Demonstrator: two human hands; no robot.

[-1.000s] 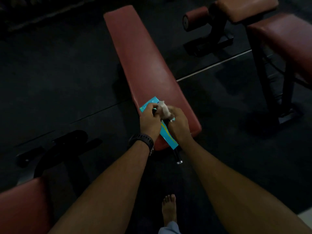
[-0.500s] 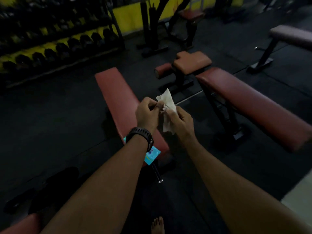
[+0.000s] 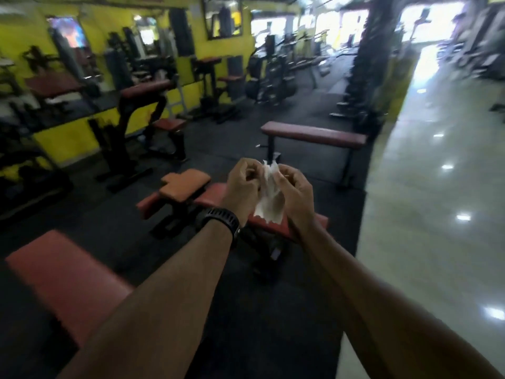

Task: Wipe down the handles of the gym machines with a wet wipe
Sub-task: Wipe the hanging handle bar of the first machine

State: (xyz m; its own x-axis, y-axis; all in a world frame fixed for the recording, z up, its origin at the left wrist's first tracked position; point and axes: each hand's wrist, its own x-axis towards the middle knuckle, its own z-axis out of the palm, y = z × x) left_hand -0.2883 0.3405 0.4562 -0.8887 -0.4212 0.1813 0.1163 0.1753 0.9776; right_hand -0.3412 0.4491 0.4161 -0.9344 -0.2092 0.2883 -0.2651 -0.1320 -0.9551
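Observation:
A white wet wipe (image 3: 269,199) hangs crumpled between both hands at mid-frame, held up in front of me. My left hand (image 3: 241,187), with a black watch on the wrist, pinches its left edge with curled fingers. My right hand (image 3: 295,192) pinches the right edge. Gym machines (image 3: 270,75) stand dark and blurred along the yellow back wall, well beyond arm's reach. No handle is near the hands.
A red flat bench (image 3: 62,280) lies at lower left, a red and orange padded bench (image 3: 185,184) just beyond the hands, and another flat bench (image 3: 314,135) further off. Black rubber flooring covers the left; a shiny tiled aisle (image 3: 431,214) runs along the right.
The view has swung up from the bench with the blue wipe pack to the gym hall. Both hands have come up with the wipe pulled free of the pack and spread between them.

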